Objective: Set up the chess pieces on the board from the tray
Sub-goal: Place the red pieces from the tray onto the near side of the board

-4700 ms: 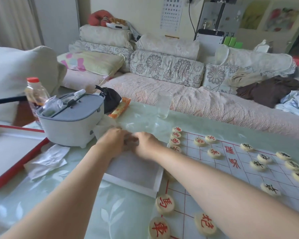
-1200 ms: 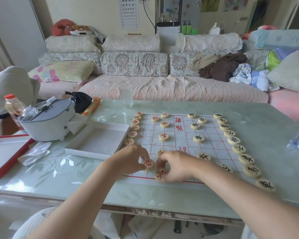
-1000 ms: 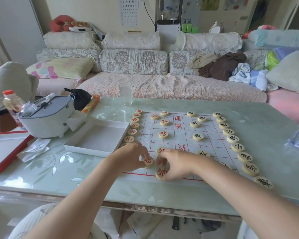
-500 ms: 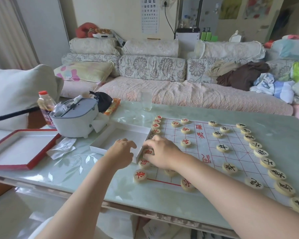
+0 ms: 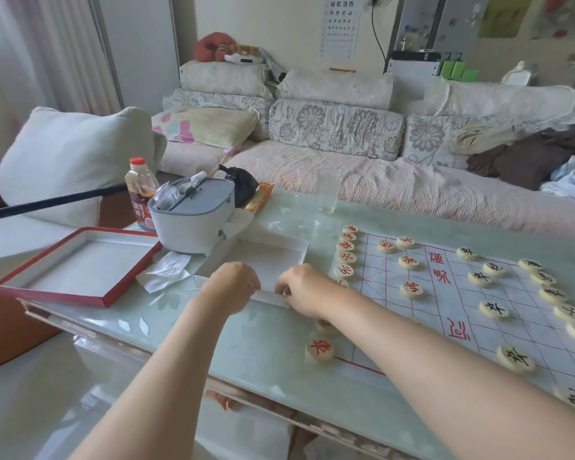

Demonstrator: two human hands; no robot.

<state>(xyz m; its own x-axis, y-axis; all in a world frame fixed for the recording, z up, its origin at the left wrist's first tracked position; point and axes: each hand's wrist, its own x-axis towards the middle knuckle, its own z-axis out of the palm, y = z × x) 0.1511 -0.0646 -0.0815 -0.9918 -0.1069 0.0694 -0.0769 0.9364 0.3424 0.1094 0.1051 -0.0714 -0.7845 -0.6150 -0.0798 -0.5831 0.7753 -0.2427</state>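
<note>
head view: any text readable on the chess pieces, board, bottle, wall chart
"車", red, on the chariot piece at the board's near corner.
"卒", black, on the nearest soldier piece.
"河", red, on the xiangqi board.
Too blurred: the bottle label.
Only rows of E shapes: the eye chart.

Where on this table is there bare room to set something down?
Free: the near strip of table between the red-rimmed tray and the corner red piece; also the far strip behind the board, right of the glass. Crowded: around the grey container, bottle, tissue and white tray.
</note>
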